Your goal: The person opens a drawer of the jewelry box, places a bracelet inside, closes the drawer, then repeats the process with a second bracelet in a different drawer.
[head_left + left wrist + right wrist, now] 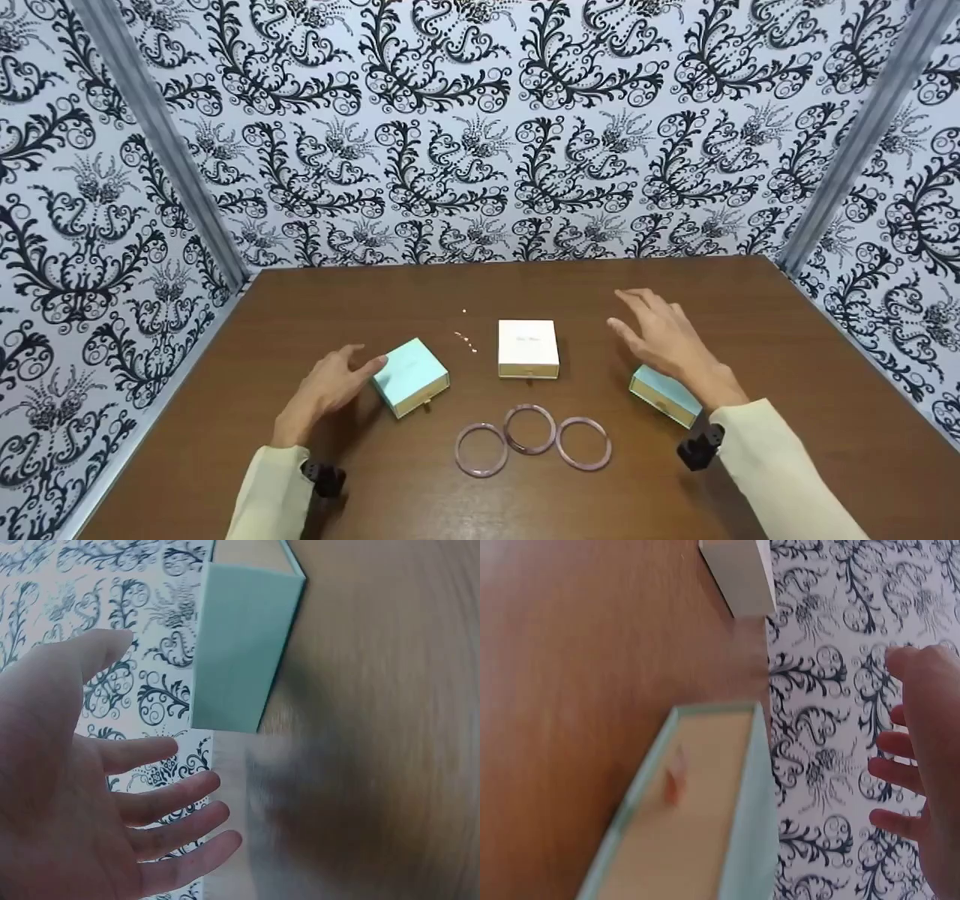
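My left hand (pixel 330 384) hovers at the left side of a mint-green box (pixel 412 373), its thumb overlapping the box's edge in the head view. In the left wrist view those fingers (pixel 176 806) are spread and relaxed, apart from the box. Over on the right, my right hand (pixel 670 335) is raised above a second mint-green box (pixel 666 396), partly hiding it. Its fingers hold nothing. A white box (pixel 528 347) with a cream front sits between the hands. Nearer me lie three purple bangles: left (pixel 458 452), middle (pixel 553 431) and right (pixel 608 450).
A thin chain (pixel 466 340) with small beads lies left of the white box on the brown table (pixel 570 502). Patterned panels (pixel 480 150) enclose the back and both sides. Dark wrist cameras (pixel 324 478) hang beneath the sleeves.
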The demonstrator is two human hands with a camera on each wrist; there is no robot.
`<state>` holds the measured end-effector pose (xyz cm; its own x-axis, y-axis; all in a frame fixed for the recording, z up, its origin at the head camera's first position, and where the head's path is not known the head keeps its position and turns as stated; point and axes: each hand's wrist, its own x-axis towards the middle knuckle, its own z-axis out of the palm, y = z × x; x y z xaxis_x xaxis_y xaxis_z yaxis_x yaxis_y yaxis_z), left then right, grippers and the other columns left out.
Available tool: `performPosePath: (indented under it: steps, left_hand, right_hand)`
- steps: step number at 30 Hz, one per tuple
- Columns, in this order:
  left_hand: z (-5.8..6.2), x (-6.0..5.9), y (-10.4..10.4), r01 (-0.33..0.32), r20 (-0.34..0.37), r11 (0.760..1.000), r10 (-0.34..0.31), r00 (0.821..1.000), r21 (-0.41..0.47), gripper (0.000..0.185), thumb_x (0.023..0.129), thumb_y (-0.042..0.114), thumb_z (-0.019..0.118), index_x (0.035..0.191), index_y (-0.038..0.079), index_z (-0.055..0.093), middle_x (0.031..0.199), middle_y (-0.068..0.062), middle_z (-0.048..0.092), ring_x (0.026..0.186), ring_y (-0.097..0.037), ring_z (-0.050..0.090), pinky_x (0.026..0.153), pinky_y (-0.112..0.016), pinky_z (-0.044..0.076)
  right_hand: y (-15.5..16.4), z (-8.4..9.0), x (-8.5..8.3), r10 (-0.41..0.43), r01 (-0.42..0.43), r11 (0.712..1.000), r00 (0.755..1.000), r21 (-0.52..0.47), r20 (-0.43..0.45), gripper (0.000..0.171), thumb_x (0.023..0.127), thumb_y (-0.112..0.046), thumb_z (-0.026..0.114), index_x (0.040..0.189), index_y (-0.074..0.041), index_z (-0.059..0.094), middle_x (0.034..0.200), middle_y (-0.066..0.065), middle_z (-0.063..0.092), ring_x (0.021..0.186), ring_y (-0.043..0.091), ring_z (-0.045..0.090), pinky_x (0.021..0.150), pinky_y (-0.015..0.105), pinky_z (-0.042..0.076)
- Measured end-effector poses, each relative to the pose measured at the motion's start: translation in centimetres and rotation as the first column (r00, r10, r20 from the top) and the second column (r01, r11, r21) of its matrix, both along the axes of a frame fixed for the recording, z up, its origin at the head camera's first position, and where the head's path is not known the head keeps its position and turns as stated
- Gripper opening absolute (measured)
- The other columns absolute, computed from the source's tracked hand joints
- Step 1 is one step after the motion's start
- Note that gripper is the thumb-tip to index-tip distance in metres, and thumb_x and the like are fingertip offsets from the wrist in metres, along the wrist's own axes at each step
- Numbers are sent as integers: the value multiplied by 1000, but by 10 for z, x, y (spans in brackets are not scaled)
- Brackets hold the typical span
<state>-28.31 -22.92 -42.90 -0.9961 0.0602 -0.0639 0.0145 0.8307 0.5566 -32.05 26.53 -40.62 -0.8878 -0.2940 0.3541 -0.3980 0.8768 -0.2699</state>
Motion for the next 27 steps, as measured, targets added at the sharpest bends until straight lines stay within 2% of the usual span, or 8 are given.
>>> performPosePath:
  steps: [7,11,18,21,24,27]
  left_hand:
    - [-4,-2,5,20,4,989,-21,1000,147,77,94,58,59,147,3,46,140,-26,56,132,-42,52,108,-58,41]
    - [-5,-2,9,29,21,983,-34,999,180,78,91,53,68,147,3,47,140,-24,57,130,-39,54,107,-56,43]
    - [-9,-1,9,35,22,976,-41,999,214,73,92,44,71,146,1,47,141,-24,56,129,-38,54,104,-51,46]
    - [-10,1,12,27,36,981,-35,999,193,71,94,41,69,147,1,45,144,-26,53,131,-40,51,106,-54,43]
    - [-11,2,16,19,51,986,-28,998,166,69,97,41,65,148,1,43,146,-28,49,134,-43,48,109,-59,40]
    - [-13,1,19,7,68,987,-18,998,161,70,97,42,64,149,0,42,147,-29,48,129,-40,50,107,-58,41]
  right_hand:
    - [-17,-6,3,33,-37,998,998,-55,-60,57,100,-37,59,145,-4,50,143,19,53,133,39,50,106,57,37]
    - [-27,-5,6,61,-65,995,996,-77,-61,58,99,-37,62,145,-5,49,143,18,53,133,38,50,108,57,38]
    - [-49,-3,13,113,-119,988,992,-103,-63,57,97,-36,64,144,-5,51,140,19,55,130,38,54,108,59,40]
    - [-57,-5,16,117,-119,987,993,-104,-33,58,98,-36,63,145,-6,50,141,19,55,131,40,53,110,61,37]
    - [-67,-6,22,115,-110,987,993,-118,34,61,100,-40,59,149,-7,45,145,19,53,134,41,50,113,64,32]
    - [-78,-6,28,122,-109,985,988,-136,90,64,101,-44,56,151,-7,41,148,18,50,137,40,48,114,66,30]
